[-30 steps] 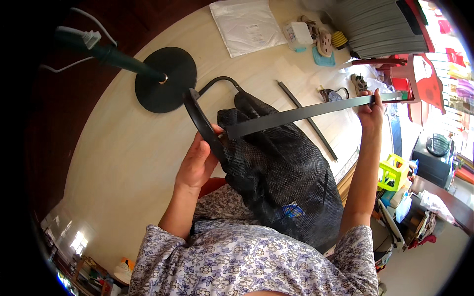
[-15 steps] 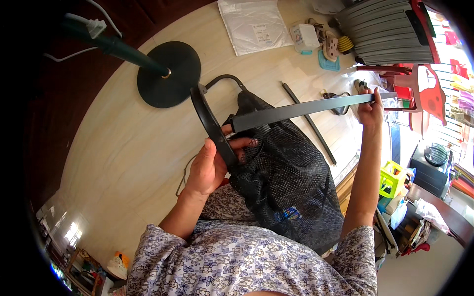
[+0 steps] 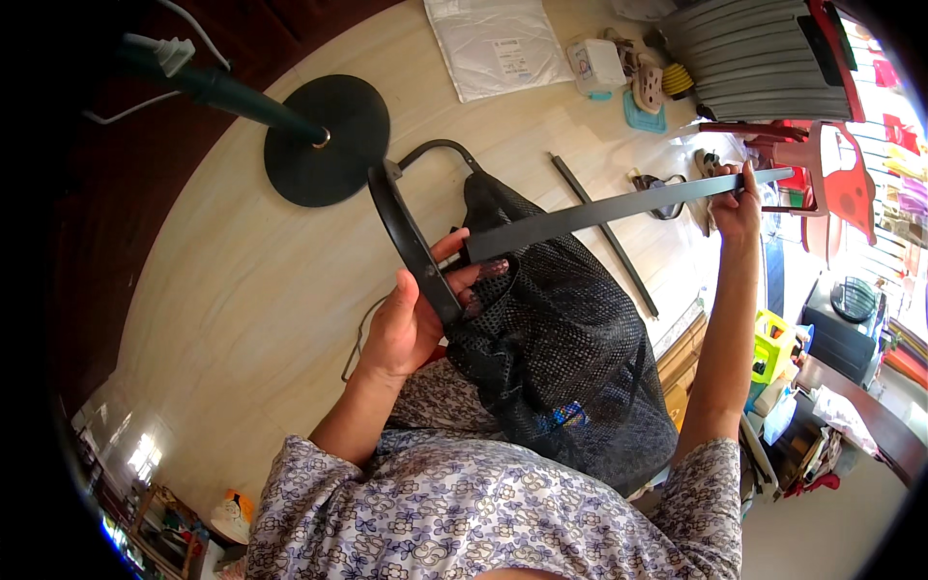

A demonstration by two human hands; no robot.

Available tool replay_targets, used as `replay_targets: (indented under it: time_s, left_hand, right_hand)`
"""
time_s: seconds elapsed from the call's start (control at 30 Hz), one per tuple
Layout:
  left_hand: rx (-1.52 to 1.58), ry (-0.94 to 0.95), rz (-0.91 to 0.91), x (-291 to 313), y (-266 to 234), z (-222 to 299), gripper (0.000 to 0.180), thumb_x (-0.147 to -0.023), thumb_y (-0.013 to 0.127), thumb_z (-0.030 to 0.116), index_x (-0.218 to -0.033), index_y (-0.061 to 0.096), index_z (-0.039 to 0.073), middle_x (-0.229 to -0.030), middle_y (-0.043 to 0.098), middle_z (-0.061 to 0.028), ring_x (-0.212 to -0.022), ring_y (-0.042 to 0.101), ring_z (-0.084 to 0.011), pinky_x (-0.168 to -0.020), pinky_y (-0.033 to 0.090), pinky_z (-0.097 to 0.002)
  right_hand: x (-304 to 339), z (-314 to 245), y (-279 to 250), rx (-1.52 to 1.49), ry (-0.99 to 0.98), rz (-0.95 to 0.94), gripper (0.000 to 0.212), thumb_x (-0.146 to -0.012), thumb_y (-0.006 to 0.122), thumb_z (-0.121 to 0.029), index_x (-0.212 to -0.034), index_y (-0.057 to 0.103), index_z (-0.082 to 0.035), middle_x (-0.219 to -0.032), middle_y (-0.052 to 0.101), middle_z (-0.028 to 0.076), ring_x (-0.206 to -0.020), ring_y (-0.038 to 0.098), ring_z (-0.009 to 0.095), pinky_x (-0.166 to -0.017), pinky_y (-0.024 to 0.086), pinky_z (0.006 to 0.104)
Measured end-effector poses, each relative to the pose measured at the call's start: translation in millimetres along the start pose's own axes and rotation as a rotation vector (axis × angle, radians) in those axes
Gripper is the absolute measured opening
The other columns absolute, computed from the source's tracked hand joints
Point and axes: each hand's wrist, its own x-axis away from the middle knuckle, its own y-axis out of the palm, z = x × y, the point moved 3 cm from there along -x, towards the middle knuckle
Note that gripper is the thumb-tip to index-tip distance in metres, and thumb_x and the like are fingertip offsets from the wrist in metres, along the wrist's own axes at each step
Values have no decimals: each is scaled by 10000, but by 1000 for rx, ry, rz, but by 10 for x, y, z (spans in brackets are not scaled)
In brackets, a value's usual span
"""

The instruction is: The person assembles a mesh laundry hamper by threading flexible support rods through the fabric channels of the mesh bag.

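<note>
My left hand (image 3: pixel 401 329) is closed around the lower part of a curved black frame piece (image 3: pixel 406 237), with its thumb in front and its fingers behind. A black mesh bag (image 3: pixel 570 348) hangs from this frame and drapes over my lap; some fingertips show through the mesh. My right hand (image 3: pixel 739 205) grips the far right end of a long flat dark-grey bar (image 3: pixel 599 209). The bar's left end lies close to the frame piece, beside my left fingers, and a short light stub shows between them. Something small and blue (image 3: pixel 565 416) shows through the mesh.
A loose thin dark rod (image 3: pixel 604 235) lies on the pale floor beyond the bag. At the far left stands a green pole on a round black base (image 3: pixel 329 140). A white packet (image 3: pixel 498 48), a clog (image 3: pixel 648 85), a pink chair (image 3: pixel 822 174) and a yellow-green crate (image 3: pixel 768 343) are farther off.
My right hand has drawn the bar slightly to the right, so its left end sits a little farther from the frame piece. My left fingers show more; the frame stays in that hand.
</note>
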Motion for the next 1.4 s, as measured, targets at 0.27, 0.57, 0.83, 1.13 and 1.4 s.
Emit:
replay_targets:
  time_s: [0.27,0.57,0.83,1.13,1.4]
  left_hand:
    - [4,9,18,-29,56,4,812,-829,441,588,-1357,242,3,-1218,487,-232,-953,510,-178,-797,402,-269]
    - [-19,-1,-75,-33,-56,-16,764,-851,393,580,-1351,242,23,-1273,438,-215,-1189,428,-293,-982,345,-391]
    - [-73,114,81,35,22,132,637,-865,491,444,-1289,350,-11,-1264,429,-175,-1133,455,-236,-965,361,-358]
    - [-89,94,129,74,94,208,669,-873,459,463,-1282,332,-51,-1252,441,-156,-1136,450,-244,-967,349,-372]
    - [-464,127,270,151,-76,668,554,-891,443,362,-1270,342,-29,-1233,460,-148,-1145,440,-239,-972,323,-362]
  right_hand:
    - [-82,22,-19,-20,-3,8,227,-894,519,-220,-810,462,-17,-792,529,85,-774,554,185,-317,324,144]
    - [-94,8,136,-7,-24,1,227,-896,511,-230,-823,464,-20,-801,531,102,-736,538,144,-318,308,140]
    - [-9,-193,-417,-59,-40,167,219,-873,526,-218,-779,486,-24,-747,561,106,-740,576,188,-304,290,166]
    - [230,112,-962,-141,-111,367,214,-858,531,-206,-714,467,-60,-692,544,64,-729,577,227,-304,301,176]
    - [306,282,-1183,-260,-106,366,230,-853,532,-217,-693,459,-68,-677,547,68,-701,579,228,-298,301,190]
